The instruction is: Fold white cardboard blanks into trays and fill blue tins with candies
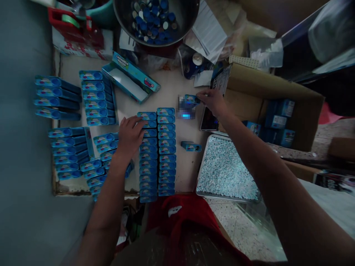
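Observation:
My left hand [129, 133] rests at the upper end of the left of two long columns of small blue boxes [148, 152], its fingertips on the top boxes. My right hand [213, 101] pinches the end of a blue box [191, 99] above the table. Just below that box, a pixelated patch hides part of the view. A single blue box [191, 146] lies apart, between the right column [167, 150] and a metal tray [198, 184] of small pale blue and white pieces.
More blue boxes [66, 147] stand in rows at the left. An open display carton [130, 79], a pan [119, 22] of blue and silver discs, and a can [195, 64] are farther back. A cardboard box [246, 79] sits at the right.

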A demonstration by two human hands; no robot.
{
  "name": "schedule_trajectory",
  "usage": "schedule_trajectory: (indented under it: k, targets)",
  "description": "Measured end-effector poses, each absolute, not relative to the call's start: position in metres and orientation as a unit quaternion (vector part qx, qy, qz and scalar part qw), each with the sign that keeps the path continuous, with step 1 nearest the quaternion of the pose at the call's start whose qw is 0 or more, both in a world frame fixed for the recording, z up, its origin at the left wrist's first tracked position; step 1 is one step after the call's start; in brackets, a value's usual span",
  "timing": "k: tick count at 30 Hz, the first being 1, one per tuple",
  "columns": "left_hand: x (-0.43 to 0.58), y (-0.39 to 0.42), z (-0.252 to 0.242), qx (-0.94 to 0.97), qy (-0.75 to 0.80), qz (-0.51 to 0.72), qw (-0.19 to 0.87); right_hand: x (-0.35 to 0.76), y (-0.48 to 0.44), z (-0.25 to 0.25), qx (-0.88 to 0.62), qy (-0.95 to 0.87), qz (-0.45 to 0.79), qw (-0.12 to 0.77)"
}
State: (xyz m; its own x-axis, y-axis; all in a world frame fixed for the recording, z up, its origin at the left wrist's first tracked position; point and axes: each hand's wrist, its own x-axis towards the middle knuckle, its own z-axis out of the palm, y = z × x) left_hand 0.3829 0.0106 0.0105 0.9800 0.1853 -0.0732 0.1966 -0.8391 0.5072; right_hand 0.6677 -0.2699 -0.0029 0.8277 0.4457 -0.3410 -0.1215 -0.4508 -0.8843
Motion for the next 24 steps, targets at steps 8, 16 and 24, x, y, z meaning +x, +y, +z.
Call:
schedule_trajectory:
  k: [8, 16, 24]
  targets:
    - [0.514, -0.059, 0.023, 0.956, 0.043, 0.003, 0.289, 0.597, -0.315, 0.101, -0.689, -0.022, 0.388, 0.612]
    - [0.602, -0.12, 0.002, 0.963, -0.075, -0.137, 0.218, 0.466, -0.476, 0.035, -0.842, 0.046, 0.369, 0.392]
    - [0.505, -0.156, 0.018, 0.94, -0.059, -0.22, 0.253, 0.429, -0.518, -0.02, -0.927, -0.054, 0.236, 0.285]
